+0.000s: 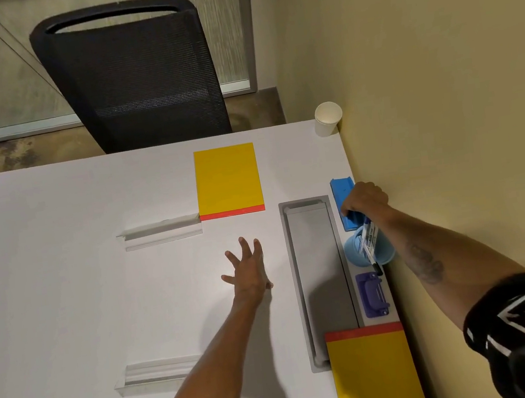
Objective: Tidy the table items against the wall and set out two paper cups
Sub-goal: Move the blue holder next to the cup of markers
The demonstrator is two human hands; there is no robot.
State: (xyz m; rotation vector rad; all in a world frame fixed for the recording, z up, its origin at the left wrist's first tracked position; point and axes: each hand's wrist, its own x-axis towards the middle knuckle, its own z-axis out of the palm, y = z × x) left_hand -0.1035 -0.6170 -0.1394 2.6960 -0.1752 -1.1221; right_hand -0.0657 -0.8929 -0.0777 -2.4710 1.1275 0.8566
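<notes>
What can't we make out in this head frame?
- Blue eraser: near end hidden under the right hand.
- Marker label: too small to read.
- Near yellow notepad: cut off by the bottom edge.
- Paper cup: contents not visible; only one in view.
- Left hand: whether it touches the table is unclear.

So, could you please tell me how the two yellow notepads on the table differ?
The far notepad lies mid-table, apart from the wall, red binding strip toward the camera. The near notepad sits at the wall edge, red strip away from the camera, partly covering the grey cable tray. Both are yellow and lie flat.
</notes>
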